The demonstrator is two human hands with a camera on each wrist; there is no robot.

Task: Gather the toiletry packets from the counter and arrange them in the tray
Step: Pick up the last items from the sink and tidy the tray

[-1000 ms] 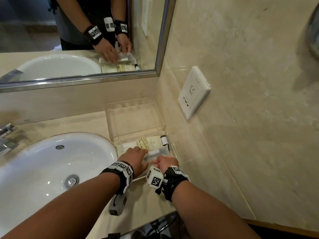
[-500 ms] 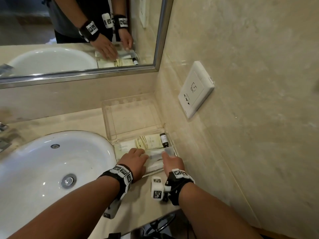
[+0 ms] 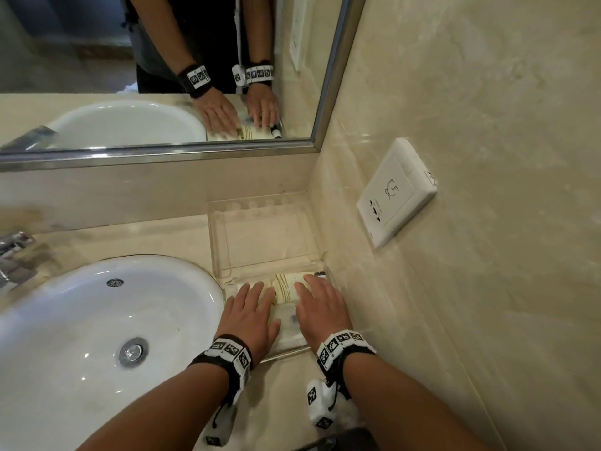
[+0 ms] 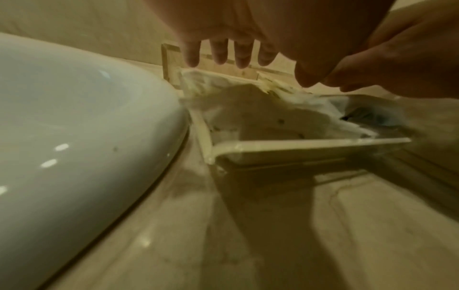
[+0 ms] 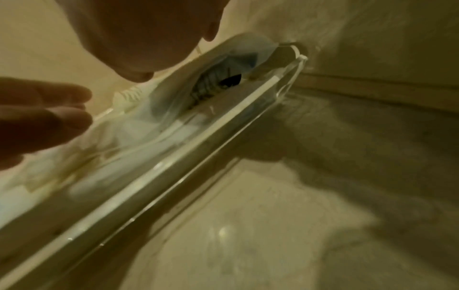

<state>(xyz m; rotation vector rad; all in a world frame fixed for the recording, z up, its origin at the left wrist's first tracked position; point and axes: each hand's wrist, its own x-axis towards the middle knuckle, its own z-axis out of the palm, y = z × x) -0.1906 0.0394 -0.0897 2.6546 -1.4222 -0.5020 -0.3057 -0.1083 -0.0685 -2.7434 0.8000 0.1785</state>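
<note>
A clear acrylic tray (image 3: 217, 242) stands in the counter's corner against the wall. Its far compartment holds nothing. The near compartment holds the toiletry packets: a cream packet with thin lines (image 3: 286, 288), white packets (image 4: 248, 109) and a clear packet with dark contents (image 5: 223, 78). A small black-capped bottle (image 3: 320, 274) lies at the right end. My left hand (image 3: 250, 307) lies flat on the packets at the left, fingers straight. My right hand (image 3: 320, 307) lies flat on them at the right. Both hands hide most of the packets.
A white sink (image 3: 97, 320) touches the tray's left side, with a chrome tap (image 3: 13, 255) at the far left. The tiled wall with a white socket (image 3: 395, 193) runs close on the right. A mirror (image 3: 162, 60) hangs behind. Bare counter (image 3: 283, 402) lies in front of the tray.
Both hands pinched a clear packet over the tray's near compartment; they have laid it down and now lie flat with straight fingers on the packets.
</note>
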